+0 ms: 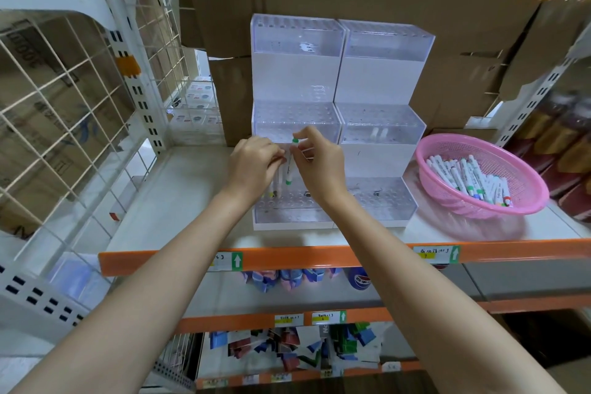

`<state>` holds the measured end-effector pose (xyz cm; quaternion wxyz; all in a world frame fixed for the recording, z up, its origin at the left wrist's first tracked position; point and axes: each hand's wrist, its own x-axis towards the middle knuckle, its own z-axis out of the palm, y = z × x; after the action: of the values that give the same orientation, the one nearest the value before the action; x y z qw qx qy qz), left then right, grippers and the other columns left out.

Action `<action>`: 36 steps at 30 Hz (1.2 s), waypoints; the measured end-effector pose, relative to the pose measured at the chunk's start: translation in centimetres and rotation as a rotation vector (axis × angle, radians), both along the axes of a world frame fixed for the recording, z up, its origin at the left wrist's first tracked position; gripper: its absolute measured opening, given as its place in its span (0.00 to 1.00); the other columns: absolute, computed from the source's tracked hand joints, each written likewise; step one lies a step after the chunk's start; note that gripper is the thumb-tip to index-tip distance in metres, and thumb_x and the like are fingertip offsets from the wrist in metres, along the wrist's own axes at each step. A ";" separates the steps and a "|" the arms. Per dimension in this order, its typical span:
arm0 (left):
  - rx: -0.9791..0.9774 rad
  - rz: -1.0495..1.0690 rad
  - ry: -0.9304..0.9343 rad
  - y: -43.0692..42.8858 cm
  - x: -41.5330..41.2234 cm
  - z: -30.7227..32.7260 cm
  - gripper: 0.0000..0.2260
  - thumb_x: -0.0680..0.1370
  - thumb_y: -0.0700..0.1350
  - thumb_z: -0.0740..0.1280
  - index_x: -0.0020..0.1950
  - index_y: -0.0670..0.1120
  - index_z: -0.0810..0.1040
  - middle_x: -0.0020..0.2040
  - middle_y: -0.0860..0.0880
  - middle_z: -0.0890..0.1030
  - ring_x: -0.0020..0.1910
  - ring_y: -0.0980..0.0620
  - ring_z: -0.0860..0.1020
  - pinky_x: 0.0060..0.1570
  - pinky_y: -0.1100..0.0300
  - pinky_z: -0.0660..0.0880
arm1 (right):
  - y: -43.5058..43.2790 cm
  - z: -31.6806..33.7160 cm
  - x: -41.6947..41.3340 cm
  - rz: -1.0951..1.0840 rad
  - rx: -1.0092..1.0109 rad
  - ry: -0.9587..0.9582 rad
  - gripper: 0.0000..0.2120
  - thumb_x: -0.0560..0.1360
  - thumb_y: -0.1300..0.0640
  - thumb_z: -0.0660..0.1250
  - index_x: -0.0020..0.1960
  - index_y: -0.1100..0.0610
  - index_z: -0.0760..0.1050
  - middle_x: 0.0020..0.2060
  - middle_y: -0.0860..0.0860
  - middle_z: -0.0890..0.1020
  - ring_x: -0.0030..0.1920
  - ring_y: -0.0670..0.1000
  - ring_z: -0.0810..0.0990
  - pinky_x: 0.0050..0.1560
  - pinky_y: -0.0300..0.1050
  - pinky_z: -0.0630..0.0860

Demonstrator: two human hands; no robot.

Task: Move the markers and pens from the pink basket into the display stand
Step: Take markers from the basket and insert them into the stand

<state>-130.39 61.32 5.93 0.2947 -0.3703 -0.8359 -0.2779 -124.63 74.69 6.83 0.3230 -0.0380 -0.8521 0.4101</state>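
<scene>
Both forearms reach up over the orange shelf edge, and the hands meet just above the lowest tier of the display stand; the step in hand looks like seating one marker in a hole of that tier.

To do it well, the green-capped marker should be kept upright, its lower end lined up over a free hole at the left of the tier, and lowered straight until it stands by itself; the fingers should let go only then, so it neither leans nor knocks its neighbours.

The right hand pinches this marker near its upper cap between thumb and fingertips, the other fingers loosely bent; the marker hangs nearly vertical, its lower green end above the perforated tier and not yet in it.

The left hand is curled, its fingertips close beside the same marker; it seems to grip a few spare markers, whose lower ends show beneath the palm, though how many I cannot tell.

Further right on the shelf, just beside the stand, sits the pink basket, with a good heap of white pens left in it; so the task looks early.

Behind the hands the stand's middle tier holds two small white pieces, and the top tier appears bare.
</scene>
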 end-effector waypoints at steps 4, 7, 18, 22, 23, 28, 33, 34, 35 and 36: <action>0.021 -0.023 -0.016 -0.2 0.0 -0.2 0.03 0.71 0.39 0.72 0.42 0.40 0.83 0.39 0.45 0.79 0.39 0.42 0.77 0.37 0.52 0.76 | 0.2 0.0 0.0 0.006 0.034 -0.018 0.05 0.76 0.61 0.68 0.51 0.58 0.76 0.39 0.54 0.83 0.39 0.53 0.82 0.43 0.51 0.79; 0.007 -0.041 -0.020 -0.6 0.1 -0.1 0.05 0.71 0.37 0.73 0.47 0.40 0.83 0.41 0.45 0.79 0.41 0.44 0.77 0.39 0.53 0.75 | 0.2 -0.1 -0.1 0.004 0.076 -0.043 0.06 0.76 0.61 0.68 0.53 0.58 0.75 0.39 0.54 0.83 0.39 0.53 0.82 0.43 0.51 0.79; -0.075 -0.045 0.010 -1.9 0.9 -0.8 0.14 0.74 0.41 0.60 0.54 0.40 0.82 0.47 0.43 0.77 0.47 0.44 0.74 0.46 0.52 0.73 | 0.2 -1.1 -0.1 0.038 0.188 -0.127 0.04 0.75 0.63 0.68 0.49 0.59 0.74 0.38 0.55 0.82 0.39 0.56 0.80 0.41 0.53 0.78; -0.104 -0.041 -0.004 -1.9 1.0 -0.7 0.15 0.74 0.40 0.59 0.55 0.40 0.81 0.47 0.43 0.77 0.46 0.44 0.73 0.46 0.52 0.74 | 0.3 -0.6 -0.4 0.022 0.203 -0.150 0.02 0.75 0.62 0.67 0.48 0.60 0.76 0.38 0.55 0.82 0.39 0.56 0.80 0.40 0.52 0.78; -0.108 -0.038 0.000 -2.0 1.1 -0.7 0.15 0.74 0.39 0.60 0.56 0.40 0.81 0.47 0.43 0.77 0.46 0.44 0.73 0.45 0.52 0.74 | 0.3 -0.3 -0.5 0.016 0.219 -0.145 0.02 0.75 0.62 0.67 0.47 0.61 0.77 0.38 0.55 0.82 0.39 0.57 0.80 0.40 0.53 0.77; -0.107 -0.022 0.008 -2.1 1.3 -1.0 0.16 0.71 0.33 0.67 0.58 0.41 0.80 0.48 0.43 0.77 0.48 0.45 0.73 0.46 0.52 0.74 | 0.5 -0.3 -1.0 0.004 0.264 -0.125 0.03 0.74 0.63 0.68 0.44 0.62 0.80 0.38 0.56 0.83 0.40 0.57 0.80 0.42 0.54 0.77; -0.139 -0.005 -0.032 -2.1 1.8 -0.5 0.16 0.74 0.40 0.58 0.57 0.41 0.80 0.49 0.43 0.77 0.48 0.44 0.74 0.47 0.51 0.75 | 0.5 -0.3 -1.1 0.017 0.252 -0.150 0.03 0.74 0.62 0.68 0.45 0.61 0.81 0.39 0.55 0.84 0.42 0.56 0.81 0.43 0.54 0.78; -0.158 0.000 -0.042 -2.1 1.8 -0.5 0.18 0.74 0.41 0.57 0.57 0.41 0.80 0.49 0.43 0.76 0.48 0.43 0.74 0.46 0.50 0.75 | 0.6 -0.1 -1.1 0.024 0.275 -0.158 0.03 0.74 0.61 0.68 0.45 0.60 0.81 0.39 0.54 0.84 0.42 0.56 0.81 0.43 0.53 0.77; -0.175 0.007 -0.047 -2.1 1.9 -0.4 0.18 0.73 0.42 0.56 0.57 0.41 0.80 0.49 0.43 0.76 0.48 0.43 0.74 0.46 0.50 0.75 | 0.8 0.0 -0.9 0.034 0.306 -0.161 0.04 0.74 0.60 0.68 0.46 0.59 0.81 0.40 0.54 0.84 0.43 0.56 0.80 0.43 0.53 0.77; -0.191 0.018 -0.048 -2.0 2.0 -0.3 0.18 0.73 0.43 0.56 0.57 0.42 0.80 0.49 0.43 0.77 0.48 0.43 0.75 0.46 0.50 0.75 | 0.9 0.1 -0.7 0.047 0.343 -0.158 0.04 0.75 0.60 0.68 0.48 0.59 0.80 0.41 0.53 0.84 0.43 0.57 0.80 0.43 0.53 0.77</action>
<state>-128.34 59.29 5.63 0.2405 -0.3824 -0.8687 -0.2033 -125.38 75.62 6.96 0.2471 0.0055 -0.9329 0.2620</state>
